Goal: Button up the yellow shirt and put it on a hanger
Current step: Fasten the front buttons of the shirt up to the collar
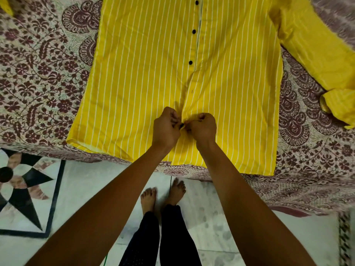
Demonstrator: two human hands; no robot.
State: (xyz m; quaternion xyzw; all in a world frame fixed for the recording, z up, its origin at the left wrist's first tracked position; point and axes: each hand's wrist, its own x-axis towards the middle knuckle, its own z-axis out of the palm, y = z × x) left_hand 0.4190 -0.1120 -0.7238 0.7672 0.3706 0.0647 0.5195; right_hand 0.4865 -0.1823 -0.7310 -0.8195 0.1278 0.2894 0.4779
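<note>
The yellow shirt (146, 77) with thin white stripes lies flat on a patterned bed, hem toward me. Three black buttons (190, 62) up the placket look fastened. Below them the placket gapes slightly. My left hand (166, 127) and my right hand (202, 128) meet near the hem, both pinching the placket edges around a small black button (181, 126) between my fingertips. One sleeve (315, 54) stretches out to the right, its cuff folded. No hanger is in view.
The bedspread (38, 73) has a maroon floral print and its edge runs just below the hem. I stand barefoot on a marble floor (76, 189) with a black star inlay at the left.
</note>
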